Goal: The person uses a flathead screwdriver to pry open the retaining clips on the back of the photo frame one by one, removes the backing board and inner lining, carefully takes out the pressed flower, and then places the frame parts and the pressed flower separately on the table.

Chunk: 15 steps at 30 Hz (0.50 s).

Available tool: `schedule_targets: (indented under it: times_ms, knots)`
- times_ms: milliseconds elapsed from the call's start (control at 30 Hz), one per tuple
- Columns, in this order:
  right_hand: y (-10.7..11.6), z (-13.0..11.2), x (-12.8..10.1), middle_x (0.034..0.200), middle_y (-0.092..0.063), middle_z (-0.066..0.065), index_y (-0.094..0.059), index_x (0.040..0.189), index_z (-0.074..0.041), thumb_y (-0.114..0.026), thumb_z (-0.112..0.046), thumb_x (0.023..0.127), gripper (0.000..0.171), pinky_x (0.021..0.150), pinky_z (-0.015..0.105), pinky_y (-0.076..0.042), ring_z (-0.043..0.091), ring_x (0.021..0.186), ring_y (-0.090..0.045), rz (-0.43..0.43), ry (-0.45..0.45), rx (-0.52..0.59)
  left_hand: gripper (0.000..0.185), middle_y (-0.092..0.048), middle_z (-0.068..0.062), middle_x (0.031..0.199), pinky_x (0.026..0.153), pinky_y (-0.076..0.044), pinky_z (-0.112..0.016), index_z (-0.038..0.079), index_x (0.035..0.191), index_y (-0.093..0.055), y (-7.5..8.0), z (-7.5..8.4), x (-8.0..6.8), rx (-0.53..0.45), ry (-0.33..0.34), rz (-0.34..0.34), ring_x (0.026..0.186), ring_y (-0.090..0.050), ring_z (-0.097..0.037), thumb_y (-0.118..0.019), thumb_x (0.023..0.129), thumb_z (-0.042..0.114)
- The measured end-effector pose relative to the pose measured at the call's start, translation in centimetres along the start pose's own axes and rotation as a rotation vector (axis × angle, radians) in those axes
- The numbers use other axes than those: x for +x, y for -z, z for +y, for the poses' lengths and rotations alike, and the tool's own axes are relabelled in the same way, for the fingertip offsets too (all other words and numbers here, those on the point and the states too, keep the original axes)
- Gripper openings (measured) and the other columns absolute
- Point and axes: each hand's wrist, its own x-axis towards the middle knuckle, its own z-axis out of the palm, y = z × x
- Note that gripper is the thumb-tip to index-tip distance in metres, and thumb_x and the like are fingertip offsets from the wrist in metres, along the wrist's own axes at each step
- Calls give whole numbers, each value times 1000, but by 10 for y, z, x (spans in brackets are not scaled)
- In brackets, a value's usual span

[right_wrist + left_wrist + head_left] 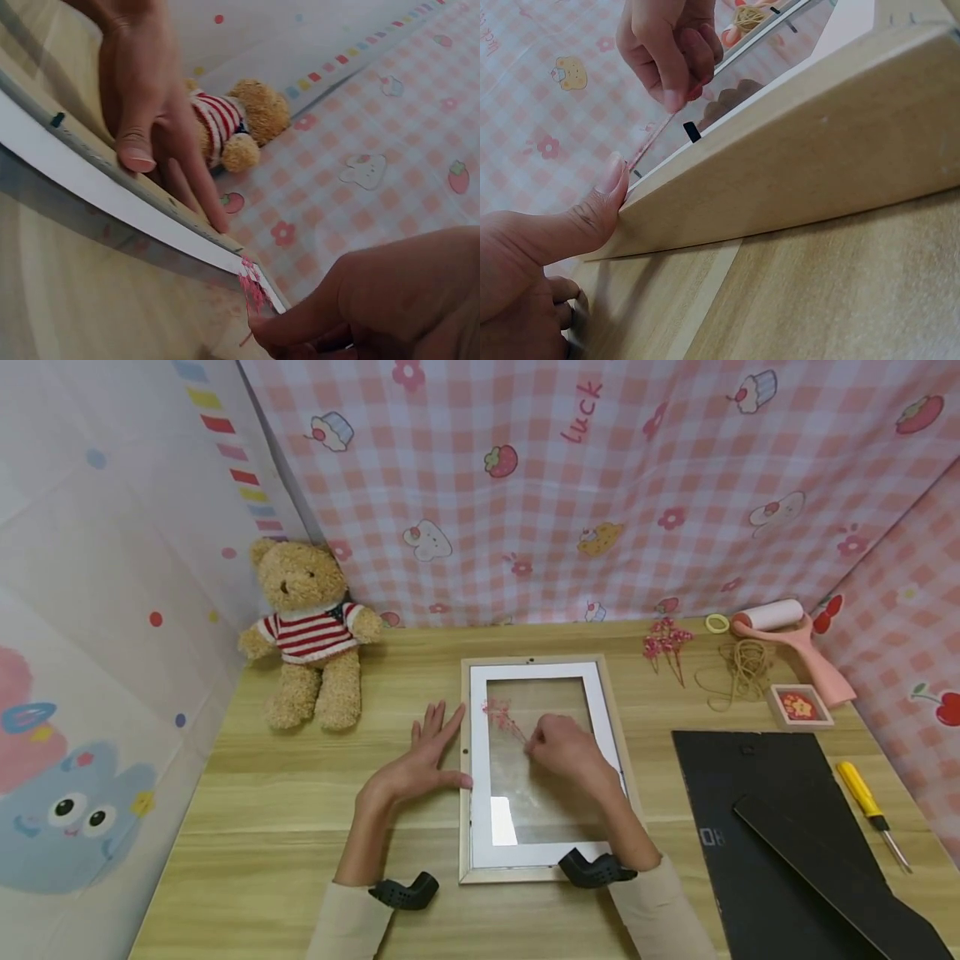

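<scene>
A wooden picture frame (547,875) with a white inner mat and a clear pane lies flat on the table. My right hand (567,750) pinches the thin stem of a pink dried flower sprig (498,713) over the pane. The sprig's blossoms (255,291) point toward the frame's upper left corner. Along the frame's left side, my left hand (420,760) rests with straight, spread fingers. Its thumb (613,178) lies at the frame's edge. Small dark tabs (692,133) stand along the inner edge of the wood.
A teddy bear (315,635) sits at the back left. To the right are more pink sprigs (666,642), twine (746,667), tape (717,623), a lint roller (813,660), a small boxed ornament (799,707), a black backing board (720,793) with its stand, and a yellow screwdriver (859,787).
</scene>
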Motion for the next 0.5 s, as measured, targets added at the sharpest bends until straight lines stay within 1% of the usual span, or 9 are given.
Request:
schedule_targets:
  times_ms: [100, 133, 300, 400, 500]
  knots:
    - [21, -15, -15, 95, -76, 13, -76, 95, 2, -70, -7, 98, 11, 69, 30, -51, 20, 80, -61, -28, 13, 120, 136, 27, -10, 180, 133, 24, -54, 29, 178, 1, 0, 0, 0, -3, 1, -1, 165, 33, -26, -79, 79, 78]
    - [24, -15, -16, 98, -77, 14, -76, 98, 4, -69, -6, 98, 12, 71, 29, -51, 20, 83, -62, -34, 18, 145, 136, 28, -10, 180, 132, 24, -54, 29, 178, 1, 0, 0, 0, -3, 3, -2, 165, 33, -26, -79, 79, 77]
    - [31, -6, -16, 102, -76, 19, -76, 105, 7, -62, -2, 100, 18, 77, 29, -51, 21, 88, -64, -59, -6, 249, 136, 28, -9, 180, 132, 25, -53, 29, 178, 1, 1, 1, 1, -8, 13, -4, 165, 34, -25, -81, 80, 74]
    - [35, 2, -15, 104, -75, 20, -76, 105, 8, -59, 0, 100, 19, 79, 29, -50, 22, 90, -62, -45, -12, 306, 136, 28, -9, 180, 132, 25, -53, 29, 178, 1, 1, 1, 1, -9, 16, -4, 165, 34, -25, -82, 80, 74]
    - [41, 9, -15, 103, -74, 19, -76, 105, 9, -59, 1, 102, 19, 77, 30, -48, 22, 90, -59, -25, -6, 350, 136, 28, -9, 180, 133, 24, -53, 29, 178, 2, 1, 1, 1, -4, 14, -4, 165, 34, -25, -82, 80, 74]
